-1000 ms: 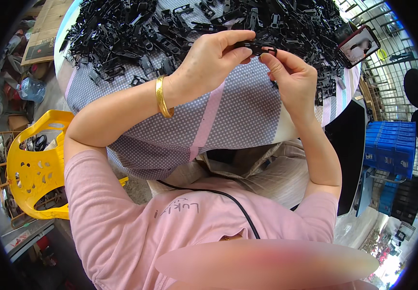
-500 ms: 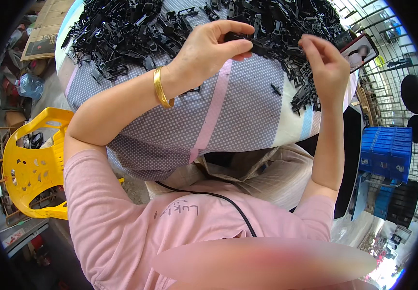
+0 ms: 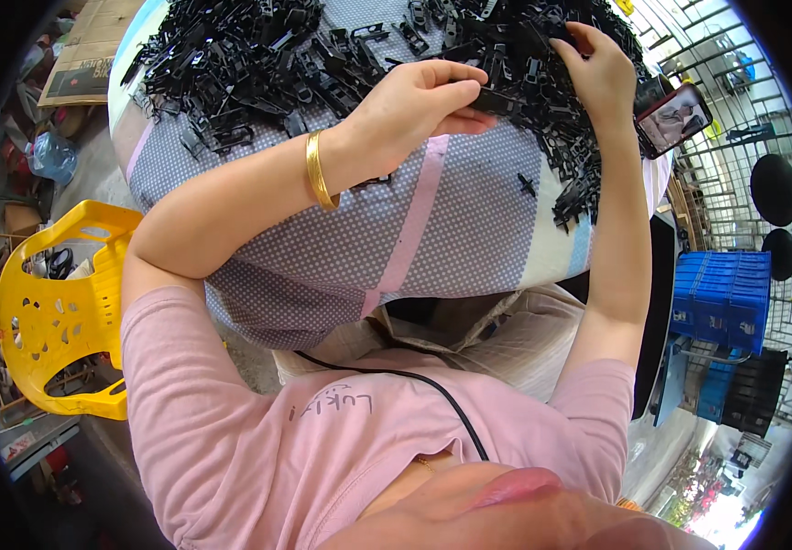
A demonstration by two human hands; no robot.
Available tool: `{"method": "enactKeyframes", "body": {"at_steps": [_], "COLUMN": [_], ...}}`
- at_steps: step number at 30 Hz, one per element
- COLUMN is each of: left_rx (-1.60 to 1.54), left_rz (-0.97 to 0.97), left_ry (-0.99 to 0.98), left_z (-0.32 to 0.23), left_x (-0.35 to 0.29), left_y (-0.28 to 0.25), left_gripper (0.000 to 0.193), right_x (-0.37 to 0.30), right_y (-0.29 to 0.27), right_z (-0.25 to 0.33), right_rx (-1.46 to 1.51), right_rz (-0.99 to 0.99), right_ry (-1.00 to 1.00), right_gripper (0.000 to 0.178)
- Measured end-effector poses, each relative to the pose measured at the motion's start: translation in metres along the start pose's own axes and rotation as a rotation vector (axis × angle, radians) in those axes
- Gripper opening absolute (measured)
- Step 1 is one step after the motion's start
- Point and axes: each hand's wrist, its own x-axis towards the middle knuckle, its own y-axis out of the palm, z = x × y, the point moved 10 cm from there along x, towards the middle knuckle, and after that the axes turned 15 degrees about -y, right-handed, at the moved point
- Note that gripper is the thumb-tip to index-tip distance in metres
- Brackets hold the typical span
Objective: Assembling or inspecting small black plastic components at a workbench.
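Note:
My left hand [image 3: 419,108], with a gold bangle at the wrist, is closed with thumb against fingers. A small black plastic part [image 3: 497,101] juts from its fingertips, in front of similar parts. Farther to the right, my right hand [image 3: 600,78] reaches into a pile of black plastic parts [image 3: 529,73], thumb and forefinger bent toward each other. What lies between those fingertips blends into the dark pile. Another large heap of black parts [image 3: 222,64] covers the table's far left. One loose black part [image 3: 526,185] lies apart on the cloth.
A dotted grey cloth with pink stripes [image 3: 322,266] covers the round table. A phone [image 3: 675,121] stands tilted at its right edge. To the left is a yellow plastic chair [image 3: 57,312]; blue crates [image 3: 721,293] are at the right. A black cord [image 3: 396,371] crosses my front.
My right hand has moved away and slightly left, from above the table's right side into the pile. My left hand has lowered a little toward me, keeping its black part.

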Motion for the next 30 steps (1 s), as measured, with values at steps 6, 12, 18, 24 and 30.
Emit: {"method": "enactKeyframes", "body": {"at_steps": [6, 12, 18, 24, 30], "left_rx": [-0.108, 0.017, 0.14, 0.221, 0.163], "left_rz": [0.041, 0.039, -0.031, -0.032, 0.061], "left_ry": [0.001, 0.022, 0.062, 0.075, 0.117], "left_z": [0.004, 0.007, 0.004, 0.003, 0.001], "left_x": [0.003, 0.0, -0.004, -0.005, -0.003], "left_y": [-0.001, 0.008, 0.006, 0.006, 0.009], "left_gripper": [0.027, 0.028, 0.028, 0.03, 0.039], "right_x": [-0.032, -0.05, -0.056, -0.06, -0.062], "right_y": [-0.038, -0.045, -0.047, -0.047, -0.044], "right_z": [0.108, 0.135, 0.154, 0.161, 0.15], "right_rx": [0.424, 0.306, 0.208, 0.139, 0.263], "right_rz": [0.052, 0.068, 0.039, -0.036, -0.102], "right_ry": [-0.245, -0.328, -0.409, -0.448, -0.44], "right_gripper": [0.029, 0.029, 0.028, 0.03, 0.033]}}
